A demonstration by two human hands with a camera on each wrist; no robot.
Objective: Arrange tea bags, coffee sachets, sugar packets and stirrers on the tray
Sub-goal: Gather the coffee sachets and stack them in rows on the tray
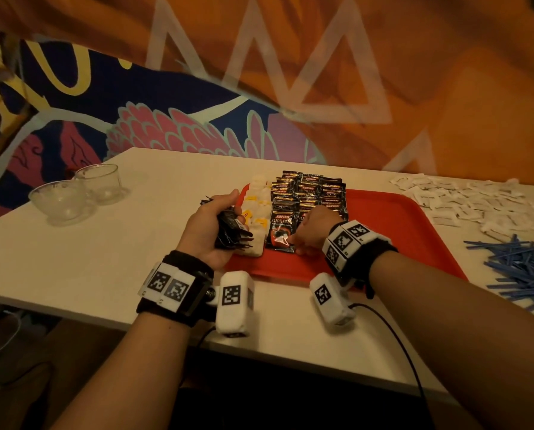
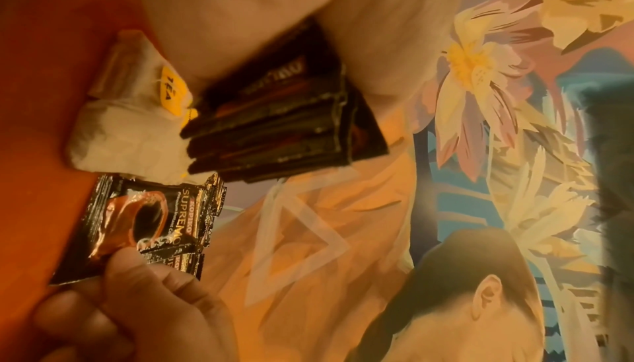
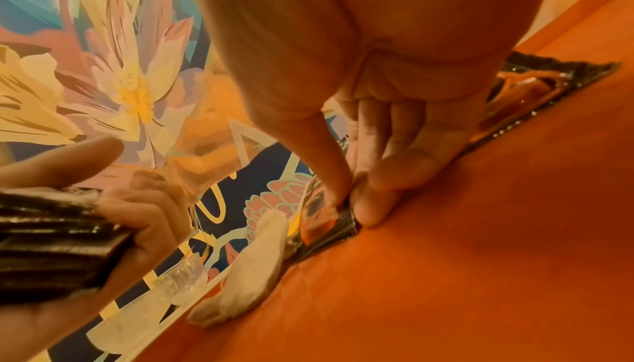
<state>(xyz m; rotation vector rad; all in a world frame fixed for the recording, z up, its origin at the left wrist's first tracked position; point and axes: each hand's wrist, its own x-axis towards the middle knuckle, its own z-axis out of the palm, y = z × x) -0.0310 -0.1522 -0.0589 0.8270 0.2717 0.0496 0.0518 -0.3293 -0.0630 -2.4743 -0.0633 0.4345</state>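
Coffee sachets, black foil with a red cup printed on them (image 1: pixel 309 193), lie in overlapping rows on the far left part of your red plastic tray (image 1: pixel 414 231). Your right hand (image 1: pixel 313 231) pinches the near corner of the front sachet (image 1: pixel 281 232) between thumb and fingers, with that sachet lying flat on the tray. Your left hand (image 1: pixel 211 231) is curled round a stack of black coffee sachets (image 1: pixel 233 228), held just above the tray's left edge. Just left of the coffee rows runs a line of white paper tea bags with yellow tags (image 1: pixel 258 209).

Your tray sits on a white desk (image 1: pixel 88 259). To its right, white paper sugar packets (image 1: pixel 476 200) are scattered across the desk, and nearer you lies a loose heap of thin blue stirrers (image 1: pixel 520 268), cut off by the picture's edge. Two clear glass bowls (image 1: pixel 79 190) stand at the desk's far left corner. Behind the desk is a painted mural wall (image 1: pixel 197 88) in orange, navy and pink.

How many sachets your left hand holds is not countable.
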